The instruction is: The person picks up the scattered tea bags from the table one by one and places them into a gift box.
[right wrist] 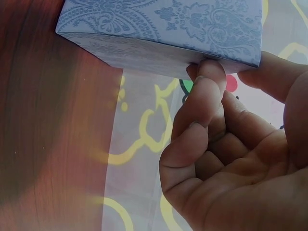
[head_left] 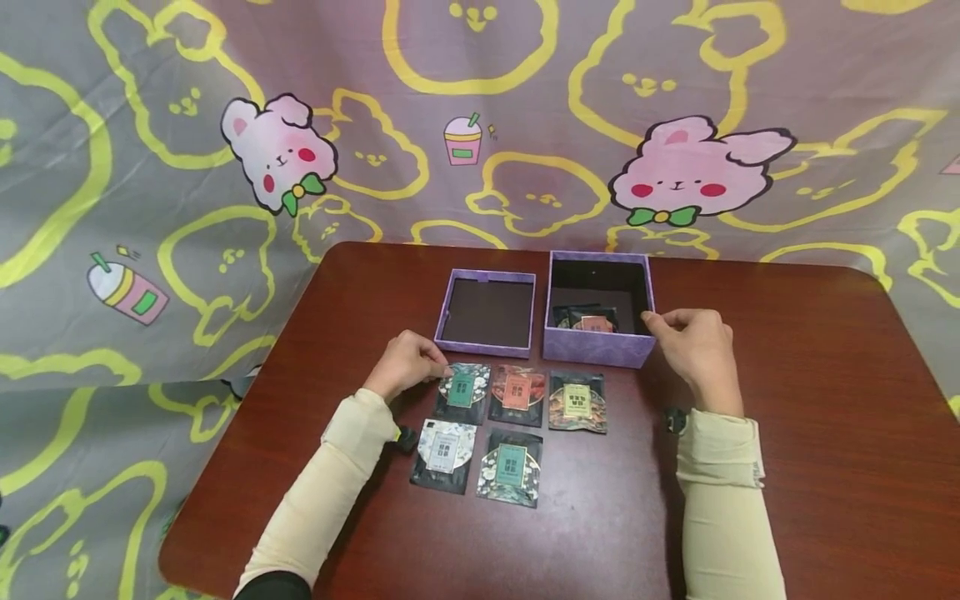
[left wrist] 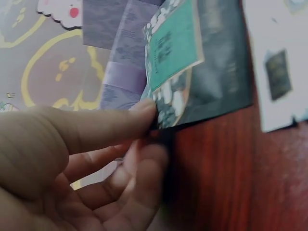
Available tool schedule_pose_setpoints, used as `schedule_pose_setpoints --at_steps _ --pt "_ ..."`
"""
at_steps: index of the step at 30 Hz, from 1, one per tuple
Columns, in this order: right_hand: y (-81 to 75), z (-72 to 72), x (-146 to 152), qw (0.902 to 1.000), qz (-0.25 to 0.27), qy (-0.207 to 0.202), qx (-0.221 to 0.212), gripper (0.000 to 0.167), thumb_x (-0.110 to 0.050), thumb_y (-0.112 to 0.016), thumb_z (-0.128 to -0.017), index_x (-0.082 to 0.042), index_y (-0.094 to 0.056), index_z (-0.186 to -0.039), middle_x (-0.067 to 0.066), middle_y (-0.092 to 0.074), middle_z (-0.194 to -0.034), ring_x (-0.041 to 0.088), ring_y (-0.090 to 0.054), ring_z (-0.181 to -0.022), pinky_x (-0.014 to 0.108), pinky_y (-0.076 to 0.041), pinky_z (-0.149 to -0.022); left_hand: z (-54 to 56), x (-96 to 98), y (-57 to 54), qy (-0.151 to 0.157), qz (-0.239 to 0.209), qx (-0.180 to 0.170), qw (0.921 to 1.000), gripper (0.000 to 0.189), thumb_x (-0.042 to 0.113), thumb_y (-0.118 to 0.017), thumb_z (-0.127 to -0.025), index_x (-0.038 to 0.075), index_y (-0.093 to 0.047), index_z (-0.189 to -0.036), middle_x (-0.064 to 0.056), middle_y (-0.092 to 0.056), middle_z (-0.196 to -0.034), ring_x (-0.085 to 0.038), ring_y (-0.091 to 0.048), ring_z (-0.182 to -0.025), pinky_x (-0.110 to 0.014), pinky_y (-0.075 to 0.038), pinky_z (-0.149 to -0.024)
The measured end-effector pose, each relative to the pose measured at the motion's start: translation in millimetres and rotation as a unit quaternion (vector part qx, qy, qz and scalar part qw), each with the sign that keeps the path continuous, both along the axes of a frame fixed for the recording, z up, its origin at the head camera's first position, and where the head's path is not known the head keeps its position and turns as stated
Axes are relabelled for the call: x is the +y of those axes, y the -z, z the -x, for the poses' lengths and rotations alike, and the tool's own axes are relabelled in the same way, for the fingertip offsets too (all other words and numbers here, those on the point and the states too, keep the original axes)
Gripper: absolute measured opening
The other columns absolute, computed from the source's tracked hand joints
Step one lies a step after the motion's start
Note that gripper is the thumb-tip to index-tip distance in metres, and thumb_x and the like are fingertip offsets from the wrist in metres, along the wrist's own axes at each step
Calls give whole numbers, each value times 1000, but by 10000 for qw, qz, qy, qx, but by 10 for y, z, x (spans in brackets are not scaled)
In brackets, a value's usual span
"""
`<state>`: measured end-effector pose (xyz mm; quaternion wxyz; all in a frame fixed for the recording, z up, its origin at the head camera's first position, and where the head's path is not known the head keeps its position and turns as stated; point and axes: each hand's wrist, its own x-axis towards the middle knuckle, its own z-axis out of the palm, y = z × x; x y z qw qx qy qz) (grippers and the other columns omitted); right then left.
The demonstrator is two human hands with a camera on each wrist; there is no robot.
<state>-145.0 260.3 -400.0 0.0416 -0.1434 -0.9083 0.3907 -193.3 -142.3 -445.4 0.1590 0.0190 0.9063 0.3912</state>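
My left hand [head_left: 408,365] pinches the left corner of a black tea sachet [head_left: 462,393] with a green label, thumb on top and fingers beneath. In the left wrist view that sachet [left wrist: 211,62] is tilted up at the held edge. My right hand [head_left: 696,346] grips the right wall of a purple patterned box [head_left: 596,348], thumb at the rim and fingertips against the outside. Inside the box lie a few dark sachets [head_left: 596,323], one with an orange label. Its patterned side [right wrist: 159,19] fills the top of the right wrist view.
Left of the box is its purple lid [head_left: 487,310], inside up. Sachets with orange [head_left: 517,394], yellow [head_left: 577,402], white [head_left: 443,456] and green [head_left: 510,468] labels lie on the brown table [head_left: 600,533]. A cartoon-print cloth [head_left: 525,100] hangs behind the table.
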Motion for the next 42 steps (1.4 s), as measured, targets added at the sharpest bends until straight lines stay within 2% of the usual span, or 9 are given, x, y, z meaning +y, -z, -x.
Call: schedule_pose_setpoints --at_steps 3,7,9,13,18,23,29,35,42 --pt "2 -5 -1 10000 -20 2 39 51 -46 -60 -99 3 -75 -104 23 -70 -102 34 -52 -95 39 -41 -66 0 -35 -25 -17 -572 -346 9978 8 4 -82 -83 5 -76 -78 -8 -71 -80 -21 -66 -71 -34 -57 -63" --pt "-12 -4 4 10000 -38 69 -34 53 -47 -60 -99 3 -75 -105 23 -70 -104 35 -53 -95 39 -41 -66 49 -70 -46 -172 -1383 -828 9868 6 -4 -78 -83 -2 -73 -85 -15 -73 -83 -23 -70 -71 -35 -61 -64" --pt "-20 -3 6 9999 -41 74 -66 53 -48 -60 -99 3 -74 -105 24 -70 -104 35 -54 -96 40 -41 -67 66 -85 -59 -256 -1573 -976 9824 12 -7 -77 -83 -4 -72 -94 -17 -73 -83 -23 -70 -72 -35 -61 -64" --pt "-27 0 11 9999 -45 53 -76 54 -48 -60 -99 3 -74 -105 24 -70 -104 36 -54 -97 40 -41 -68 72 -112 -93 -285 -1618 -1121 9800 24 -7 -77 -83 -7 -72 -106 -18 -73 -86 -22 -71 -74 -35 -61 -65" --pt "-34 -1 18 9999 -27 75 -79 53 -47 -60 -99 3 -74 -105 23 -70 -103 35 -52 -97 40 -40 -66 85 -150 -109 -220 -1663 -1248 9779 19 -4 -78 -84 -6 -75 -102 -17 -74 -88 -19 -69 -70 -33 -61 -65" --pt "-41 -10 14 9999 9 86 -118 53 -47 -60 -99 3 -74 -107 23 -69 -104 34 -52 -95 40 -41 -66 101 -157 -147 -278 -1951 -1420 9700 19 -6 -76 -86 -7 -75 -104 -18 -73 -92 -18 -68 -69 -31 -61 -65" --pt "-36 -29 10 9999 20 70 -142 52 -47 -59 -99 3 -74 -106 22 -69 -104 34 -52 -95 39 -41 -67 114 -145 -218 -132 -2180 -1494 9643 22 -4 -77 -85 -8 -73 -106 -20 -72 -95 -21 -69 -70 -33 -61 -68" --pt "-25 -16 -6 10000 -3 -17 66 50 -46 -61 -99 2 -76 -103 19 -71 -97 31 -52 -88 38 -40 -63 135 -97 -330 -70 -2266 -1494 9624 23 -3 -79 -84 -7 -74 -105 -21 -72 -95 -23 -69 -70 -34 -61 -68" --pt "-20 -14 -15 9999 -73 -14 77 49 -45 -61 -99 2 -76 -102 19 -71 -94 32 -51 -88 38 -40 -62 207 94 -529 384 -2374 -1421 9602 21 -1 -80 -83 -5 -75 -103 -22 -72 -94 -24 -68 -69 -40 -61 -73"
